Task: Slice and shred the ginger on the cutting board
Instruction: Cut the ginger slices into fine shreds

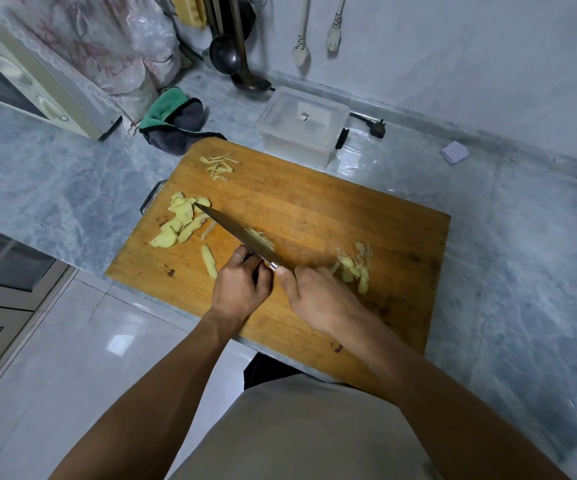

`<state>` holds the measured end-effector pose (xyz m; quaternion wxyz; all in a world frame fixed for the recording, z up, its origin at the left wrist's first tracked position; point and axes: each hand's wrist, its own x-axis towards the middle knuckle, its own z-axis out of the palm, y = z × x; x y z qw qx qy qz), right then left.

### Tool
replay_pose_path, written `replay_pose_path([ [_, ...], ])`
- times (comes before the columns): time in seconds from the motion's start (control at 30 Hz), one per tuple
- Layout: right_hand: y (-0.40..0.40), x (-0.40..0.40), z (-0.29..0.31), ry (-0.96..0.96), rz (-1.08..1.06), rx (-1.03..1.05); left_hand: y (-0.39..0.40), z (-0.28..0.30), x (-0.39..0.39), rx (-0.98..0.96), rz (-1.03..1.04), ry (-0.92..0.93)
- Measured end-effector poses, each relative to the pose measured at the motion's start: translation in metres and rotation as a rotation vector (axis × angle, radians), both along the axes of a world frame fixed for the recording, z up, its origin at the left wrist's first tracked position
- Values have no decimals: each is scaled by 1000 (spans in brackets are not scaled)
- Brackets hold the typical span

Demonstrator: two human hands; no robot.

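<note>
Head view: a person shredding ginger with a knife on a wooden cutting board [314, 209] on a marble desk.

The right hand [318, 299] grips the knife [235, 233] handle; the left hand [242, 282], fingers curled, steadies something hidden under the blade. Ginger slices [179, 223] lie at the knife tip, shreds [219, 164] at the far edge. Best practice: knuckles guiding the blade, fingertips tucked back.

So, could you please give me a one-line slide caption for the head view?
Right hand holds the knife over the cutting board; left hand beside the blade, ginger slices near its tip.
</note>
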<state>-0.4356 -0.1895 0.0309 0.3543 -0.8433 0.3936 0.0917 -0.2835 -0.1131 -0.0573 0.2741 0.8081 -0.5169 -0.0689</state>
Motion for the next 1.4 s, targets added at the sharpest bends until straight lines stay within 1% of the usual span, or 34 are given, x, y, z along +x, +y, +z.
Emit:
replay_pose_path([
  [0.17,-4,-2,-1,-27,7,-12,0,3,-1,-10,-9,-10],
  [0.57,-4,-1,0,-8,5,10,0,2,-1,-14,-15,6],
  [0.87,-3,-5,5,-32,10,-18,1,-1,2,-2,-24,4],
  [1.4,-9,0,0,-34,-22,17,5,-3,-1,39,-52,-10],
])
